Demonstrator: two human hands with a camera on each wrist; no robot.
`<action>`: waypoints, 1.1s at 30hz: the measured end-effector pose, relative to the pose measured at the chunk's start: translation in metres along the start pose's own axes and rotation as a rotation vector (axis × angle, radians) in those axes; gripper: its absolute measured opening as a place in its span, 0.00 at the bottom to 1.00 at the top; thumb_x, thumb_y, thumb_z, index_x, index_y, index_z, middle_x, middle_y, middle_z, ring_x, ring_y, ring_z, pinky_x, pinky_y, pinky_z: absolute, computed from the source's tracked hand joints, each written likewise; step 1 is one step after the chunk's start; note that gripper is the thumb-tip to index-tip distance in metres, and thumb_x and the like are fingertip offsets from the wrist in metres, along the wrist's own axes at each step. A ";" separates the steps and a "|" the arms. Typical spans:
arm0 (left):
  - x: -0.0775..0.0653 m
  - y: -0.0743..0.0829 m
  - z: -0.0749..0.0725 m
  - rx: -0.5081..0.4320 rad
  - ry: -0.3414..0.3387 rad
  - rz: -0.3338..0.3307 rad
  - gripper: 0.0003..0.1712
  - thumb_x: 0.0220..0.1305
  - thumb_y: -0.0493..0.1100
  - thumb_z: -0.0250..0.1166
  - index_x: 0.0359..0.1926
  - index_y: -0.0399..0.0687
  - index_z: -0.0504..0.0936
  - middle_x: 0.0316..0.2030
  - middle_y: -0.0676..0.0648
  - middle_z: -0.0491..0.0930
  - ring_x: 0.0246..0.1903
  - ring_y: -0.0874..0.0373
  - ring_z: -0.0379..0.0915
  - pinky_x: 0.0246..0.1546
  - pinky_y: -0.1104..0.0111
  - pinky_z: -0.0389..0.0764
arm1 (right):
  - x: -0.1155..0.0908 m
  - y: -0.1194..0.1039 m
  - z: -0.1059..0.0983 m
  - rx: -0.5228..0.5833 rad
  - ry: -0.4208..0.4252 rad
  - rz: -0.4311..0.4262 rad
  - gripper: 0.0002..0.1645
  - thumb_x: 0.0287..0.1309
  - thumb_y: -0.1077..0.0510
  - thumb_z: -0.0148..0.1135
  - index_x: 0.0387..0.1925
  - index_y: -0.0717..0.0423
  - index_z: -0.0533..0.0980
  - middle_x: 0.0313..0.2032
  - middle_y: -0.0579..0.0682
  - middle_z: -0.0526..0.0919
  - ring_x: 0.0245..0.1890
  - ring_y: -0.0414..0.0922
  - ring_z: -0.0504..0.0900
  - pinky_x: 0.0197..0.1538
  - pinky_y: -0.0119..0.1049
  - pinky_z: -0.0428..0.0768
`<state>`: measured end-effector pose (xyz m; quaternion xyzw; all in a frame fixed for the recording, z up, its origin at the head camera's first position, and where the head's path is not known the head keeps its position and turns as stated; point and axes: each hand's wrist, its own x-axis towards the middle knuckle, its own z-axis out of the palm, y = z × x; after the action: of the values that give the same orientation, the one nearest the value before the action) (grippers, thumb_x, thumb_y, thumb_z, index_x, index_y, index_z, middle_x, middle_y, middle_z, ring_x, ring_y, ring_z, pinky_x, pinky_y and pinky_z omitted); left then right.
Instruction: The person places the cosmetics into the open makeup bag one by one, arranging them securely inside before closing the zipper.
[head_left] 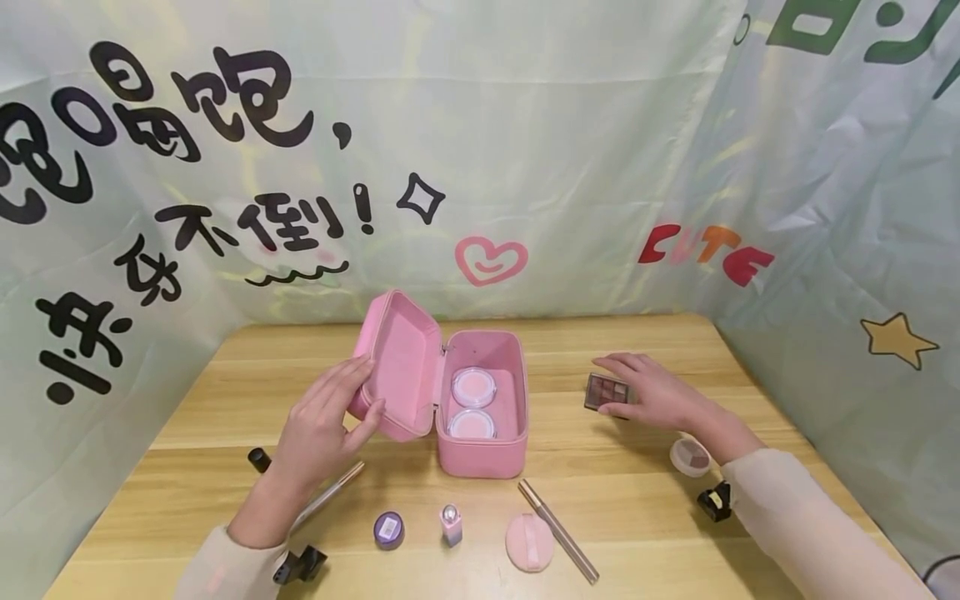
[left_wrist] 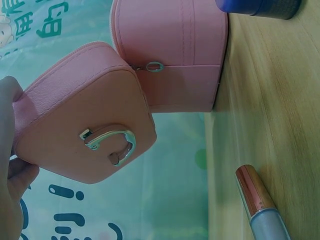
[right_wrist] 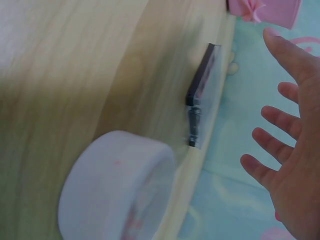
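Observation:
A pink cosmetic case (head_left: 482,458) stands open at mid-table, two round compacts (head_left: 474,388) with clear rims inside it. Its raised lid (head_left: 405,367) leans left, and my left hand (head_left: 318,421) pinches the lid's outer edge between thumb and fingers. In the left wrist view the lid's handle (left_wrist: 112,142) shows. On the right, my right hand (head_left: 652,392) hovers spread above a dark eyeshadow palette (head_left: 606,390). The right wrist view shows fingers apart from the palette (right_wrist: 200,95), holding nothing. A round white-rimmed compact (head_left: 690,457) lies under the right wrist.
Along the front lie a purple-lidded jar (head_left: 388,530), a small pink-and-purple tube (head_left: 451,525), a pink powder puff (head_left: 528,542) and a rose-gold pen-like stick (head_left: 558,532). A black-capped item (head_left: 259,459) and a slim silver tube (head_left: 330,493) lie by the left forearm. Printed cloth hangs behind.

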<state>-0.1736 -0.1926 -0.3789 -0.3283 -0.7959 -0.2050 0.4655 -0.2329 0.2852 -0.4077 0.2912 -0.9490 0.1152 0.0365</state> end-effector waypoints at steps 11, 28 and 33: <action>-0.002 0.001 0.000 0.000 -0.006 -0.007 0.29 0.69 0.55 0.55 0.55 0.35 0.79 0.52 0.39 0.81 0.51 0.43 0.78 0.50 0.52 0.81 | 0.004 0.006 0.014 -0.054 -0.051 -0.026 0.44 0.59 0.38 0.64 0.69 0.57 0.65 0.62 0.63 0.71 0.60 0.65 0.69 0.60 0.63 0.70; -0.001 0.000 0.000 -0.002 -0.005 -0.004 0.29 0.69 0.56 0.55 0.56 0.34 0.79 0.53 0.40 0.81 0.52 0.44 0.78 0.50 0.52 0.81 | 0.010 0.012 0.024 -0.050 -0.154 0.025 0.43 0.62 0.37 0.60 0.71 0.55 0.63 0.64 0.65 0.67 0.61 0.66 0.67 0.59 0.63 0.71; -0.001 0.001 0.000 0.000 -0.008 -0.007 0.29 0.69 0.55 0.55 0.56 0.34 0.79 0.53 0.40 0.81 0.51 0.44 0.78 0.48 0.50 0.82 | 0.012 0.012 0.026 -0.074 -0.157 0.017 0.41 0.63 0.36 0.58 0.69 0.54 0.65 0.62 0.63 0.69 0.60 0.64 0.69 0.59 0.62 0.72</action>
<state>-0.1727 -0.1928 -0.3800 -0.3264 -0.7989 -0.2055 0.4616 -0.2495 0.2823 -0.4336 0.2898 -0.9550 0.0570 -0.0281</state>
